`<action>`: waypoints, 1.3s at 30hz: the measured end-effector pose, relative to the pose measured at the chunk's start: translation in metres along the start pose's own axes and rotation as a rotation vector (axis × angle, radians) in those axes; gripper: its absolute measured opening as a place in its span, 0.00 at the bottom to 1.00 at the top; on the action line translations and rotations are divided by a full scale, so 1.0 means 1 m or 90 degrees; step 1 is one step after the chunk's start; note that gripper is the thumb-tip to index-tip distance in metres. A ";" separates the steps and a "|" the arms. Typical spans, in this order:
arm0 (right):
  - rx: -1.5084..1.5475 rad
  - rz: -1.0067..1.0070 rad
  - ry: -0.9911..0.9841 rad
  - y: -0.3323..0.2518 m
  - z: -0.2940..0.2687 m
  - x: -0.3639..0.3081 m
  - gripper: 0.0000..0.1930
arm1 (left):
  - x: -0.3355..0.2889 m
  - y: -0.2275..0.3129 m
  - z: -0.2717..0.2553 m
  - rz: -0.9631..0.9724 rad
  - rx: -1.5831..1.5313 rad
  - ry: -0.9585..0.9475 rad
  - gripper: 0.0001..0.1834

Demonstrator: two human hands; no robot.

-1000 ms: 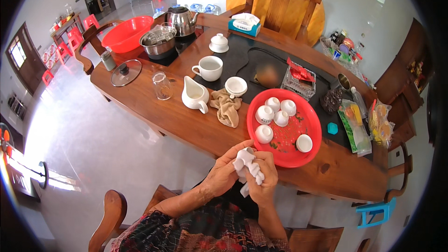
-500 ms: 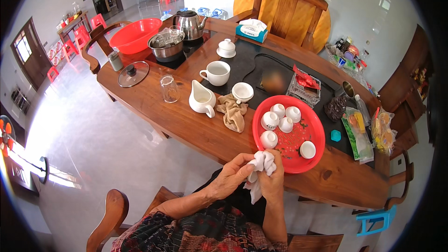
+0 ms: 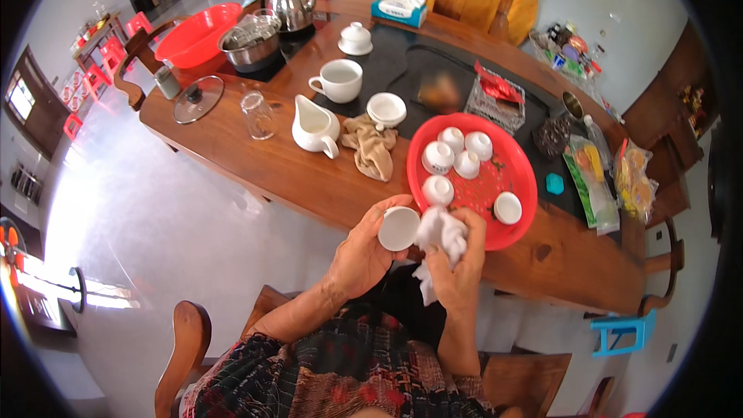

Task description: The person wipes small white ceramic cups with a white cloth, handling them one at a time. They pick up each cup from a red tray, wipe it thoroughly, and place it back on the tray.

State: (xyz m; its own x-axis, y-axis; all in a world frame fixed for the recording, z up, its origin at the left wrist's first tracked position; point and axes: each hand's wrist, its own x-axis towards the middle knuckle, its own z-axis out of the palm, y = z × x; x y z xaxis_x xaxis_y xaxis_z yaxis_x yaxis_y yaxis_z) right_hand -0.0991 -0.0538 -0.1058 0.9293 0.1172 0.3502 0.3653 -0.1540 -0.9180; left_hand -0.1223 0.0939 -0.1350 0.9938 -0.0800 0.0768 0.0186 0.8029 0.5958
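Left hand (image 3: pixel 358 255) and right hand (image 3: pixel 462 263) have drawn apart since the earlier frame: worktop (image 3: pixel 309 176) carries red tray (image 3: pixel 478 192) with six upturned or upright teacups (image 3: pixel 467 164), right clamped on white cloth (image 3: pixel 443 234), left clamped on single cup (image 3: pixel 398 229) near tray's rim.

Left end of the surface (image 3: pixel 224 138): red basin (image 3: pixel 190 37), steel pot (image 3: pixel 252 56) and, just behind it, steel kettle (image 3: pixel 289 9); nearer, glass lid (image 3: pixel 203 107). At lower right: blue stool (image 3: pixel 625 323).
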 end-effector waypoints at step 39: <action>-0.077 -0.129 -0.061 0.003 0.017 -0.012 0.13 | 0.000 -0.014 0.004 0.016 0.058 0.179 0.14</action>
State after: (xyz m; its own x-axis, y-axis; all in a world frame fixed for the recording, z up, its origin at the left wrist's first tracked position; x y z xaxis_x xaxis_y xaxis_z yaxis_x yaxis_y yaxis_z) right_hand -0.1099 -0.0384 -0.1158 0.8290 0.2486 0.5009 0.5531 -0.2328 -0.7999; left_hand -0.1229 0.0801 -0.1399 0.9853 0.1163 -0.1253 -0.0033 0.7456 0.6664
